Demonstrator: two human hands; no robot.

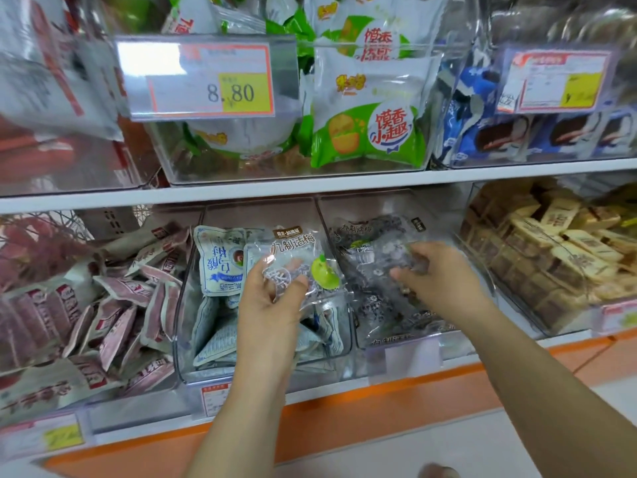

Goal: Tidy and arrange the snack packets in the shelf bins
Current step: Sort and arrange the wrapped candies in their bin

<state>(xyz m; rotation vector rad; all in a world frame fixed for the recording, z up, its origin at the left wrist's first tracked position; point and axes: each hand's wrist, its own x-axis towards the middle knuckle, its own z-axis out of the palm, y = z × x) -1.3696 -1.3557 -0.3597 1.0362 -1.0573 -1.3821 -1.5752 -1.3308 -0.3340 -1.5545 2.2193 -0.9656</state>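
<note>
My left hand (269, 305) holds a clear plum packet (296, 257) with dark print and a green spot, raised above the middle clear bin (188, 367) of white-and-blue packets (217, 263). My right hand (437, 270) reaches into the neighbouring clear bin (400, 351), fingers curled round a similar clear packet (386, 257) among several dark plum packets.
Pink-red packets (113, 305) fill the left bin, beige packets (551, 250) the right one. On the upper shelf stand bins of green-and-white packets (368, 129) and blue packets (517, 136), with a price tag (210, 81) reading 8.80. An orange shelf edge (379, 401) runs below.
</note>
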